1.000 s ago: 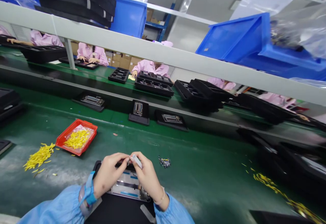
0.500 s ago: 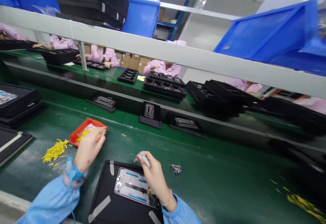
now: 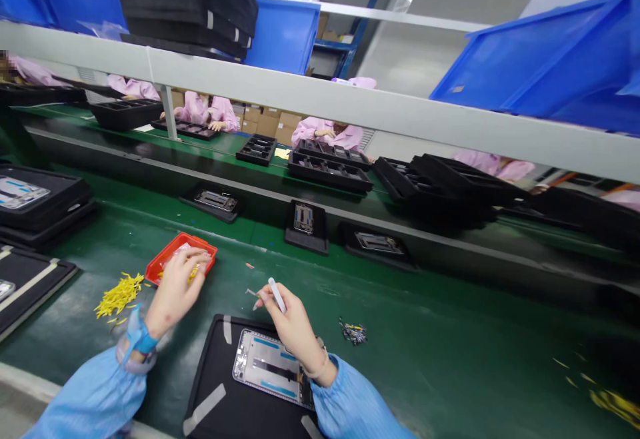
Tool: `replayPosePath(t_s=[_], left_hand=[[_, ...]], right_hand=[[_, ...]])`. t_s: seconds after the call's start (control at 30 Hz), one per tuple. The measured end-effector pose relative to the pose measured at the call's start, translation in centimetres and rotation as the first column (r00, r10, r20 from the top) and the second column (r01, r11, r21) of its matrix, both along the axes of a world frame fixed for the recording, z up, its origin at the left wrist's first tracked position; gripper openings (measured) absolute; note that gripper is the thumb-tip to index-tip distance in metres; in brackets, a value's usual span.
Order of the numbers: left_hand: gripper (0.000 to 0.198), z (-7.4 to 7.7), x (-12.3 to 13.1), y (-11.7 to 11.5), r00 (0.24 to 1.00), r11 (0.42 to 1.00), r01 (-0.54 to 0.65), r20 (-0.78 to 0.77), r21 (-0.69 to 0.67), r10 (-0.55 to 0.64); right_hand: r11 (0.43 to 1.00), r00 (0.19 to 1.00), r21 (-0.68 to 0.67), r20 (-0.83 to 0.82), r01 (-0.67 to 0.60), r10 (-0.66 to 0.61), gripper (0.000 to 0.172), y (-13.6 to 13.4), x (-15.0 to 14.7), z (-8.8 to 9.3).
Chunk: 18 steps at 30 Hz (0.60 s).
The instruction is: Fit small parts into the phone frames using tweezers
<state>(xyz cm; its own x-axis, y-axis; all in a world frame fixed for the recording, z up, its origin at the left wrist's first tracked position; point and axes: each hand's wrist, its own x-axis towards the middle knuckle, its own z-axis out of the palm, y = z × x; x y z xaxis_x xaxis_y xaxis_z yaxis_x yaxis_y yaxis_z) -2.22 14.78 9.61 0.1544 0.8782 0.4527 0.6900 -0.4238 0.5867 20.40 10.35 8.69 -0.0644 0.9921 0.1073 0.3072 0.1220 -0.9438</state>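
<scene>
One half-curled left hand (image 3: 175, 287) has reached the red tray (image 3: 160, 256), yellow bits (image 3: 193, 273) close, hold unclear; right hand (image 3: 294, 323) pinches white stick (image 3: 277, 294).

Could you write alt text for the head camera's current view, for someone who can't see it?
A person's left hand is at a red tray of yellow strips; the right hand holds a slim pale tool near a phone-like frame on a black pad, atop a green workbench.

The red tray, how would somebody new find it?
Find the green table and, on the left, the loose yellow pile. Just right of it, partly hidden by the left hand, is the tray, bright red, unlike the black trays beyond.
</scene>
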Motion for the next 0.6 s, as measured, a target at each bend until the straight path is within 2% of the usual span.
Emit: replayPosePath(t_s=[0.07, 0.13, 0.23, 0.3, 0.37, 0.47, 0.6], left_hand=[[0.03, 0.6, 1.8, -1.2, 0.981, 0.984, 0.157, 0.125, -0.085, -0.146], [0.026, 0.9, 3.2, -2.1, 0.933, 0.923, 0.316, 0.249, -0.22, -0.26], [0.02, 0.7, 4.4, -2.5, 0.867, 0.808, 0.454, 0.395, -0.375, -0.304], [0.019, 0.3, 4.5, -2.4, 0.845, 0.773, 0.484, 0.448, -0.411, -0.291], [0.019, -0.1, 4.4, -2.3, 0.839, 0.778, 0.479, 0.473, -0.407, -0.27], [0.018, -0.4, 4.3, -2.4, 0.85, 0.816, 0.443, 0.464, -0.371, -0.25], [0.018, -0.5, 4.2, -2.8, 0.871, 0.854, 0.419, 0.401, -0.308, -0.283]], right_hand=[[1.0, 1.0, -0.003, -0.01, -0.021, 0.021, 0.026, -0.1, -0.3, 0.2], [0.999, 0.999, 0.002, 0.001, -0.044, 0.044, 0.025, -0.2, -0.7, 0.5], [0.997, 0.997, 0.03, 0.024, -0.072, 0.071, 0.023, -0.5, -1.0, 0.7], [0.995, 0.997, 0.068, 0.041, -0.069, 0.067, 0.02, -0.7, -1.1, 0.9], [0.989, 0.997, 0.146, 0.082, -0.012, 0.0, 0.014, -0.9, -1.2, 0.9], [0.946, 0.968, 0.316, 0.208, 0.067, -0.138, 0.011, -1.0, -1.3, 0.8], [0.92, 0.892, 0.391, 0.422, -0.02, -0.16, 0.019, -1.2, -1.8, 0.7]])
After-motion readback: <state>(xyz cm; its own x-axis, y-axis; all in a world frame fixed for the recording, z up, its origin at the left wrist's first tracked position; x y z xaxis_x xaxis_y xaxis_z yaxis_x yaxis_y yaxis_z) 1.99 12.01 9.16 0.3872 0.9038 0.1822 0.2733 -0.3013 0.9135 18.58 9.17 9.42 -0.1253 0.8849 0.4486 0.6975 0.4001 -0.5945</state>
